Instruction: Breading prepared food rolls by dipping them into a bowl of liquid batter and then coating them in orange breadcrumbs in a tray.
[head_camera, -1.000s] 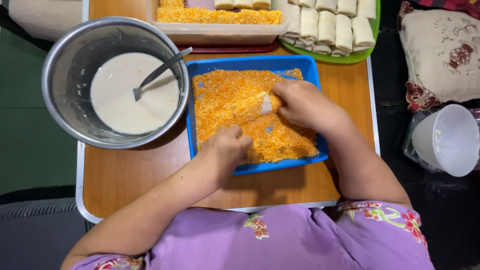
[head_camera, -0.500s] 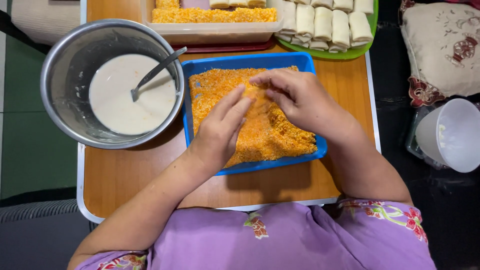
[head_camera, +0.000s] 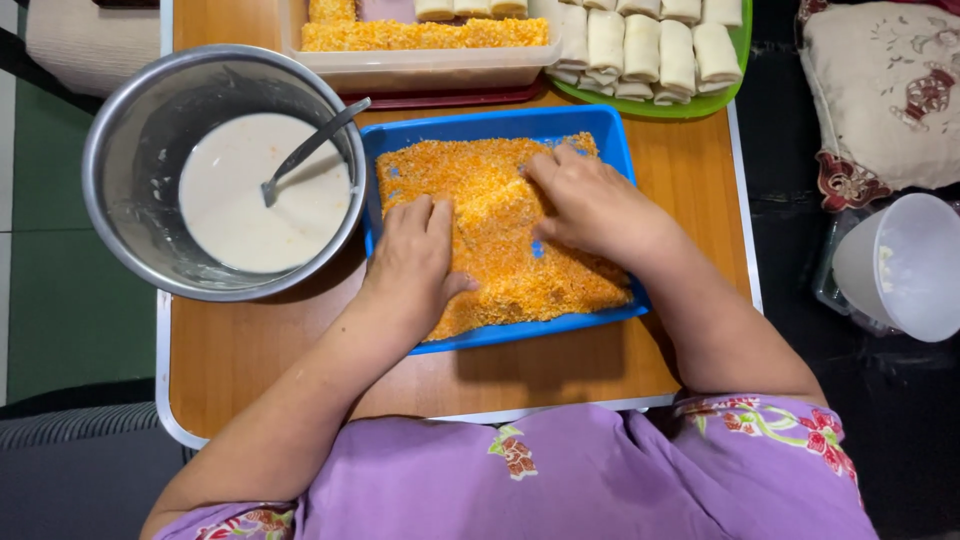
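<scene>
A blue tray (head_camera: 480, 125) filled with orange breadcrumbs (head_camera: 490, 190) sits in the middle of the small wooden table (head_camera: 300, 360). Both my hands are in it. My left hand (head_camera: 415, 262) lies flat on the crumbs at the tray's near left, fingers together and pointing away from me. Over the crumbs at the right my right hand (head_camera: 590, 205) presses down, its fingers reaching left. A heap of crumbs lies between the two hands. No roll shows in the tray; whatever is under the crumbs is hidden.
A steel bowl (head_camera: 110, 130) of white batter (head_camera: 240, 210) with a spoon (head_camera: 310, 150) stands left of the tray. Behind are a clear box of crumbed pieces (head_camera: 420, 35) and a green plate (head_camera: 700, 105) of white rolls (head_camera: 650, 45). A white cup (head_camera: 900, 265) and a cushion (head_camera: 880, 90) lie to the right.
A white roll seen by my right hand a second ago is now out of sight under the crumbs. My left hand moved onto the crumbs and lies flat on them.
</scene>
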